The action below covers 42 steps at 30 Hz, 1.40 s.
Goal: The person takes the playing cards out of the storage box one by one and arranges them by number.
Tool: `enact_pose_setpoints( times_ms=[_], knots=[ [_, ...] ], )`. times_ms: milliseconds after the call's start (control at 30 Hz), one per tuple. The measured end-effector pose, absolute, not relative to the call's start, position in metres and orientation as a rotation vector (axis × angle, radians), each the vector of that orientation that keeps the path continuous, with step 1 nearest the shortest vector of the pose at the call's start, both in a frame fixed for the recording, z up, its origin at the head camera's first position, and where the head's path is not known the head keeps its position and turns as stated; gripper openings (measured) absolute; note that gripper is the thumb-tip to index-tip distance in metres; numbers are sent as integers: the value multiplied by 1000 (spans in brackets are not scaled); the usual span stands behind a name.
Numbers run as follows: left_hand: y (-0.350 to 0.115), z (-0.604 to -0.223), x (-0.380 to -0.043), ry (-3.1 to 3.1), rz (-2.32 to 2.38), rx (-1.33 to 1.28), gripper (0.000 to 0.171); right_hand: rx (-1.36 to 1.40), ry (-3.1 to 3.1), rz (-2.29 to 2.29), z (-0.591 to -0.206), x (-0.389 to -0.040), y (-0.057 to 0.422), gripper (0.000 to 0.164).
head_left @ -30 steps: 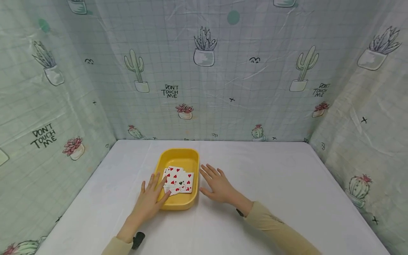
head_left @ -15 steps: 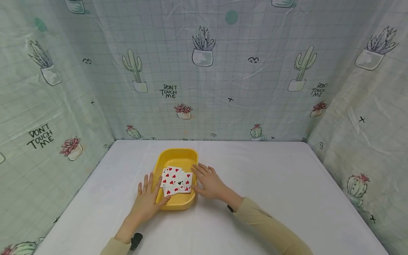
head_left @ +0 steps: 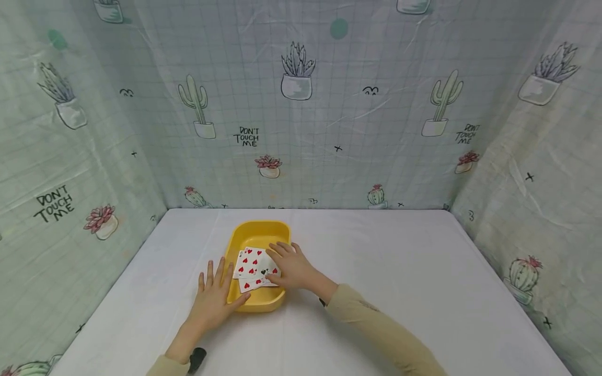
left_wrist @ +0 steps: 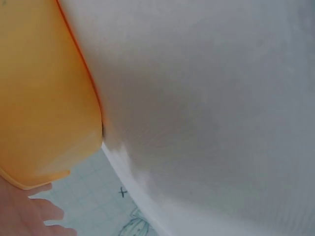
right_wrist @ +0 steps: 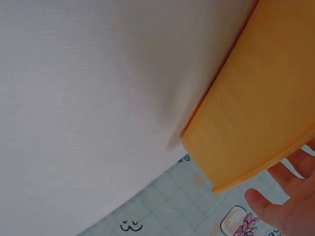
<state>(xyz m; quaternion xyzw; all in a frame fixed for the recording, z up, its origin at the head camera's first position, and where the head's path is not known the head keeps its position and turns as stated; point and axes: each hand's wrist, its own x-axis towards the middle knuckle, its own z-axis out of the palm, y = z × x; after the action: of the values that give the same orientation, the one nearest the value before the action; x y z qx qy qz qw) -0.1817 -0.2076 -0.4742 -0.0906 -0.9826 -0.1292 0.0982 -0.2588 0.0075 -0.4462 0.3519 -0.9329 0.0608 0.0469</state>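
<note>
A yellow plastic tray [head_left: 263,225] stands on the white table, left of the middle. Inside it lie several overlapping playing cards [head_left: 250,265], mostly hearts, face up. My left hand [head_left: 211,300] is at the tray's left rim with fingers spread and the thumb over the near left corner. My right hand [head_left: 292,269] reaches over the right rim, its fingers above the right part of the cards, which it partly hides. Whether those fingertips touch the cards I cannot tell. In the right wrist view, the hand [right_wrist: 298,201] is at the tray's rim, its fingers partly hidden by the wall.
White table surface [head_left: 376,271] extends to the right of the tray. Behind it hangs a curtain [head_left: 329,120] printed with cacti and words, and it also closes in both sides. A black wrist strap [head_left: 197,359] shows on the left wrist.
My right hand has moved left from beside the tray to over the cards. The left hand has shifted slightly left, off the cards toward the rim. The cards look unmoved.
</note>
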Motion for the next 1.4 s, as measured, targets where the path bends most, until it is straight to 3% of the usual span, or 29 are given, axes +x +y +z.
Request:
enact_pose_setpoints(
  times_ms=[1400],
  knots=[
    [-208,-474,-180,-2899,-407,-282,86,1046,-3089,-312,-456,-297,-52,70]
  ],
)
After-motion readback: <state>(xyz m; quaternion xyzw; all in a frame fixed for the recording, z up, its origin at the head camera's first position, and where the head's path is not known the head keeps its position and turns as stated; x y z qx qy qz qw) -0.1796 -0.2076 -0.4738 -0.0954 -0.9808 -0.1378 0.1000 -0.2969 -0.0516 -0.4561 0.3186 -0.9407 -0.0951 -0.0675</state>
